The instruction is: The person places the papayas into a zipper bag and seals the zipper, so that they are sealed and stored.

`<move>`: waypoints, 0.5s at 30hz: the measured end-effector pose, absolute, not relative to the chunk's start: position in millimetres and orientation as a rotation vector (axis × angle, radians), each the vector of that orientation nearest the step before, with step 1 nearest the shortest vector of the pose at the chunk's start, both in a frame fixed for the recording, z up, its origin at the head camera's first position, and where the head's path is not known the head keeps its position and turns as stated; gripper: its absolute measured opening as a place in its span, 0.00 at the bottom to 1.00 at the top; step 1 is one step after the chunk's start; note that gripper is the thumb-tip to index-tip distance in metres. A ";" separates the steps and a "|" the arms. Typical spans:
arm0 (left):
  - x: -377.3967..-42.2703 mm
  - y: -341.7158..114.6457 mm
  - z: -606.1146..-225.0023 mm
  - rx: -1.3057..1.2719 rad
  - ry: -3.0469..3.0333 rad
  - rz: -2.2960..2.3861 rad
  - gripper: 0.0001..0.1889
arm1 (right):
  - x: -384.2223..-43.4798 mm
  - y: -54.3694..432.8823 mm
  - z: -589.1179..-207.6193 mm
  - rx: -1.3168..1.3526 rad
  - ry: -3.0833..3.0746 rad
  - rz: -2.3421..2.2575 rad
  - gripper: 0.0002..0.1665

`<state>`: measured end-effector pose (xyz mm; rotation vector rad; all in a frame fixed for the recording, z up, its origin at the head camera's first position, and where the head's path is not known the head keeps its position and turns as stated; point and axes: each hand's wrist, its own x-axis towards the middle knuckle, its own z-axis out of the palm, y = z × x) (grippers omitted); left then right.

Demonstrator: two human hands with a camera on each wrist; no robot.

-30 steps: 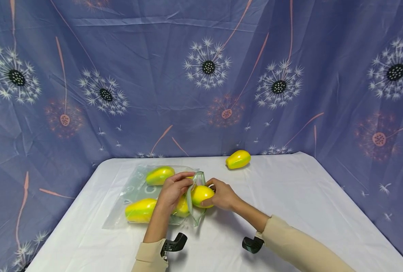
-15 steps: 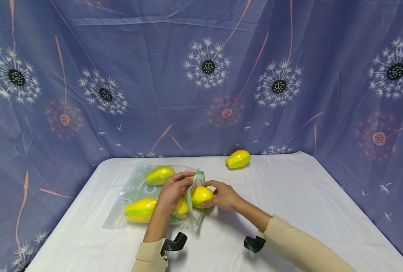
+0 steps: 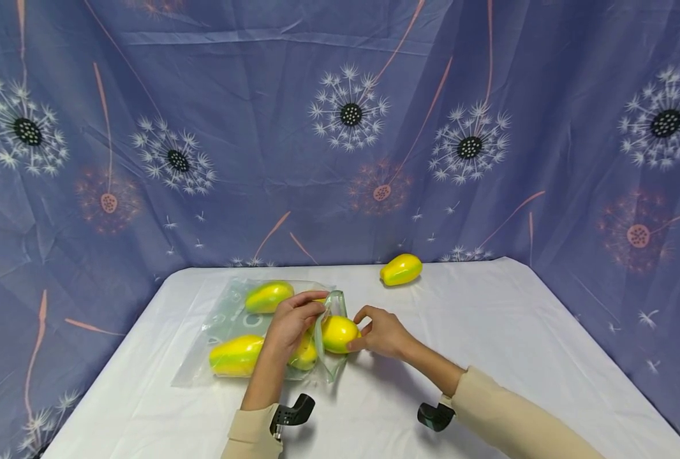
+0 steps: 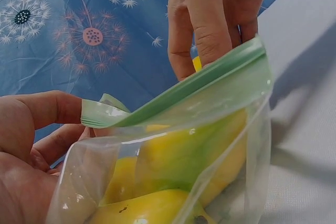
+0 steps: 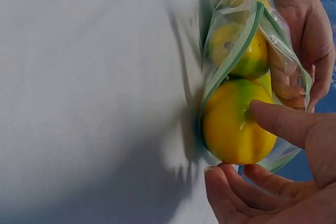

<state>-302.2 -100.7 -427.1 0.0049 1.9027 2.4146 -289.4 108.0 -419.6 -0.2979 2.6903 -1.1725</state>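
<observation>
A clear zip bag with a green seal (image 3: 332,370) lies on its side, with several yellow-green papayas in it, among them one papaya (image 3: 236,356) at the front left. My left hand (image 3: 291,322) pinches the rim of the bag's mouth, fingers partly inside, as the left wrist view shows. One papaya (image 5: 236,129) sits in the mouth, its rounded end sticking out. My right hand (image 3: 383,333) is just right of it, thumb touching its end. In the head view the forefinger stands apart from the fruit; the right wrist view shows fingertips close under it.
Another papaya (image 3: 401,269) lies loose near the back edge of the white-covered table (image 3: 489,331). Behind the table hangs a blue dandelion-print cloth (image 3: 259,159). Each wrist wears a black camera mount, one (image 3: 436,415) on the right.
My right hand has drawn slightly right, its fingers loosening from around the papaya. The papaya in the bag's mouth has barely moved. My left hand has stayed in place.
</observation>
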 end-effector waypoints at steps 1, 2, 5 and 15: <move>-302.5 -100.8 -427.5 0.005 1.906 2.411 0.17 | -289.8 107.4 -420.5 -0.300 2.689 -1.179 0.30; -302.8 -100.9 -427.9 0.004 1.906 2.409 0.17 | -289.9 106.8 -421.0 -0.300 2.690 -1.184 0.29; -303.6 -100.8 -428.8 0.004 1.899 2.414 0.16 | -290.5 104.7 -423.1 -0.310 2.689 -1.205 0.29; -302.7 -99.2 -428.2 0.001 1.906 2.412 0.16 | -290.2 94.8 -430.1 -0.353 2.643 -1.288 0.29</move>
